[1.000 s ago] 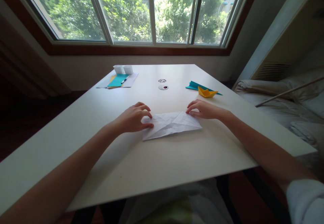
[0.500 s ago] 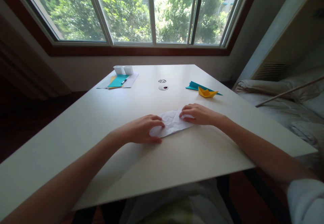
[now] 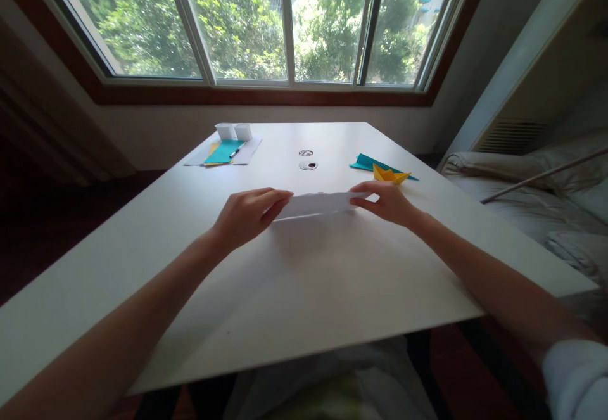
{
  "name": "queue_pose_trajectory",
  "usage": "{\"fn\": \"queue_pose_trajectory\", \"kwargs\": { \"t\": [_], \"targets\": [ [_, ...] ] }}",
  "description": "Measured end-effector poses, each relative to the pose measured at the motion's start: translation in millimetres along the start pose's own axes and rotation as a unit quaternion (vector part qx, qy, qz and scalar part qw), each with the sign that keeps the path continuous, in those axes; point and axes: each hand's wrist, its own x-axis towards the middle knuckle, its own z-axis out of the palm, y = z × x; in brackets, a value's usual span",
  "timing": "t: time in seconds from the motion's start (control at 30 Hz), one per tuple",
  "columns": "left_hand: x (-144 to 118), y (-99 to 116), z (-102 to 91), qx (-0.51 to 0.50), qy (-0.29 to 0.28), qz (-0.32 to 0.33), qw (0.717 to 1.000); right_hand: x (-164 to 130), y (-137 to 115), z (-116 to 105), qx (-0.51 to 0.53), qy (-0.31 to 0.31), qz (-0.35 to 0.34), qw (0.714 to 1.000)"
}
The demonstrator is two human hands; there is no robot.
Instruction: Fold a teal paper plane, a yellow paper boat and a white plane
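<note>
Since the earlier frame, the folded white paper sheet (image 3: 319,204) has been tipped up from lying flat on the white rectangular table (image 3: 304,293); lower-edge contact unclear. The left hand (image 3: 253,214) and right hand (image 3: 387,203) pinch its opposite ends. Folding appears part done; remaining folds undeterminable. Yellow paper boat (image 3: 389,175) and long teal folded paper (image 3: 363,161) lie just beyond the right hand, obstructing nothing.

The scene is lit by daylight from the window (image 3: 287,33), where the trees (image 3: 327,24) are bleached nearly white in patches, while the curtain (image 3: 52,113) and lower corners are sunk in gloom. A soft shadow is cast on the table (image 3: 304,306) on the near side of the paper (image 3: 319,203). Straight lines are splayed by the wide view, and the outer edges are blurred.
</note>
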Motion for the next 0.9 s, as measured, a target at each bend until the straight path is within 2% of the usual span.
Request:
{"fn": "queue_pose_trajectory", "kwargs": {
  "t": [0.1, 0.17, 0.23, 0.47, 0.63, 0.9],
  "targets": [
    [4, -1, -6.8, -0.116, 0.063, -0.095, 0.987, 3, 5, -3, 0.128, 0.071, 0.063, 0.987],
    [6, -3, -8.2, -0.185, 0.069, -0.139, 0.97, 4, 8, -2, 0.201, 0.07, 0.078, 0.974],
    [7, -6, -7.3, -0.236, 0.051, -0.162, 0.957, 5, 10, -1, 0.24, 0.061, 0.085, 0.965],
    [6, -17, -0.1, -0.306, -0.001, -0.186, 0.934, 5, 18, 1, 0.237, 0.06, 0.097, 0.965],
    [6, -17, 0.8, -0.296, 0.006, -0.208, 0.932, 6, 23, 2, 0.229, 0.059, 0.101, 0.966],
    [7, -16, 0.8, -0.293, 0.005, -0.209, 0.933, 4, 22, 1, 0.228, 0.03, 0.115, 0.966]
  ]
}}
